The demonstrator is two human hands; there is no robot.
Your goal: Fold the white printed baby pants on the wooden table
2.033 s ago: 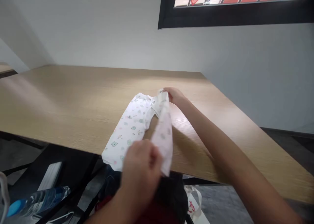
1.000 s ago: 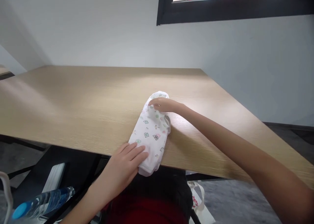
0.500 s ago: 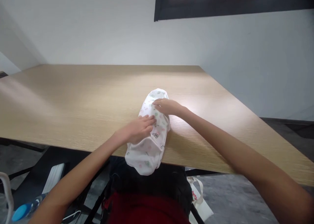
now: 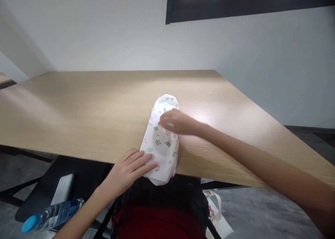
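A plastic water bottle [image 4: 53, 214] lies below the table's edge. The left hand [image 4: 128, 172] rests open, pressing flat, on the near end of a printed white baby garment [image 4: 159, 143], now folded into a narrow bundle at the edge of the wooden table [image 4: 78, 117]. The blurred right hand [image 4: 179, 123] hovers loosely over it, gripping nothing.

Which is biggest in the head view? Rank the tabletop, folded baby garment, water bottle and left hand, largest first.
1. Wooden tabletop
2. Folded white printed baby garment
3. Left hand and plastic water bottle: they look alike in size, and differing nearness to the camera makes it unsure, so unranked.
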